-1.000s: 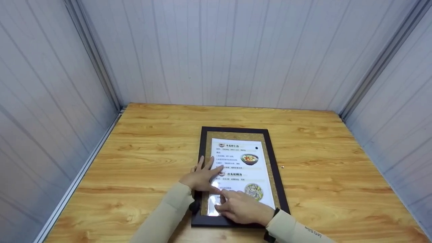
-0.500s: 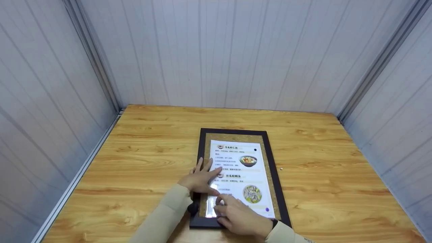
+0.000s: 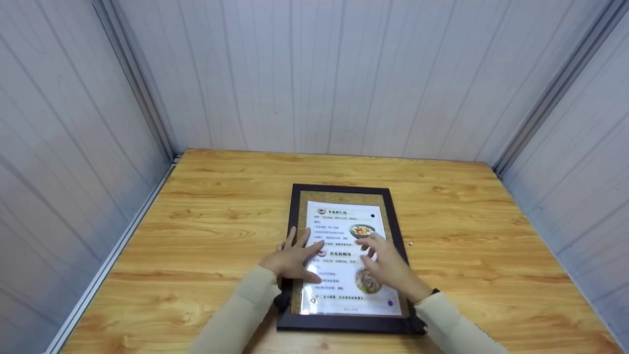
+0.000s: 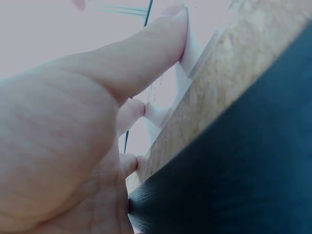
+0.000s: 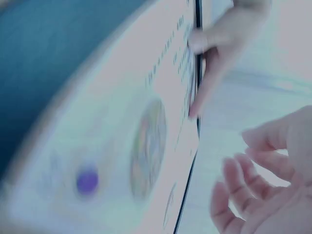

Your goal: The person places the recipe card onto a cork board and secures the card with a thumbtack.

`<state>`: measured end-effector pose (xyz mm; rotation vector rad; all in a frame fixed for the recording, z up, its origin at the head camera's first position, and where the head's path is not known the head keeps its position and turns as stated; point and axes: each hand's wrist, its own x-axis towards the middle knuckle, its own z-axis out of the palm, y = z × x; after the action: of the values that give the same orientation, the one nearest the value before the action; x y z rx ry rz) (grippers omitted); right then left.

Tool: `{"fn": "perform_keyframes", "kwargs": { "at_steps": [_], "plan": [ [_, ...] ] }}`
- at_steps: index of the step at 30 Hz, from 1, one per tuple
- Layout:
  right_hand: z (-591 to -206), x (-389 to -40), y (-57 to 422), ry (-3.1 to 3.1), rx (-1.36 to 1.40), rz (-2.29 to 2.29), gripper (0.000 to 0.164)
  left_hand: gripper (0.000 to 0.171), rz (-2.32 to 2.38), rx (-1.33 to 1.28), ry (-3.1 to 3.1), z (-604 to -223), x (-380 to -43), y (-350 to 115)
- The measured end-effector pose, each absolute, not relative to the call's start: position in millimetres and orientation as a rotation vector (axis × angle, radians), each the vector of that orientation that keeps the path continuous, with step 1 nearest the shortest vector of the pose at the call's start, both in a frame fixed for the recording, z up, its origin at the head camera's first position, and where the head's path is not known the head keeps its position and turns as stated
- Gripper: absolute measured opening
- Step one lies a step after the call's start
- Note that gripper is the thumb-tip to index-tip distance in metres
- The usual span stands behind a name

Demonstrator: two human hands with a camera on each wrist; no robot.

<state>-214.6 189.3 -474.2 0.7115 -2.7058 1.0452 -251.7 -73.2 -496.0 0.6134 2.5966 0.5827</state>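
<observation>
A printed recipe sheet (image 3: 339, 290) in a clear sleeve lies on a cork board (image 3: 344, 197) with a dark frame (image 3: 344, 322). My left hand (image 3: 295, 258) rests on its left side with fingers spread; in the left wrist view the thumb (image 4: 146, 53) touches the sheet near its edge. Raised over the sheet's right half, my right hand (image 3: 388, 265) has loosely bent fingers with nothing seen between them. A black round pin head (image 3: 372, 216) marks the sheet's upper right, a purple one (image 3: 390, 303) its lower right. A small pale spot (image 3: 313, 301) shows at the lower left.
The board lies on a wood-grain table (image 3: 221, 196), near its front side. A tiny shiny piece (image 3: 411, 244) lies on the table just right of the frame. Pale panelled walls (image 3: 314, 78) enclose the table at the back and both sides.
My right hand has lifted from the sheet's lower left corner and moved up and to the right, uncovering the small pale spot there. The left hand stays in place.
</observation>
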Motion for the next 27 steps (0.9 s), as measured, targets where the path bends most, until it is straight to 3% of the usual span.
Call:
{"fn": "perform_keyframes", "kwargs": {
  "at_steps": [10,27],
  "plan": [
    [-472,-245,236,-2.751,0.282,1.111,0.026,0.097,0.601,0.64,2.579,-494,-252,-76],
    [-481,-268,292,-2.942,0.125,1.075,0.026,0.097,0.617,0.613,2.578,-494,-251,-76]
  ]
}}
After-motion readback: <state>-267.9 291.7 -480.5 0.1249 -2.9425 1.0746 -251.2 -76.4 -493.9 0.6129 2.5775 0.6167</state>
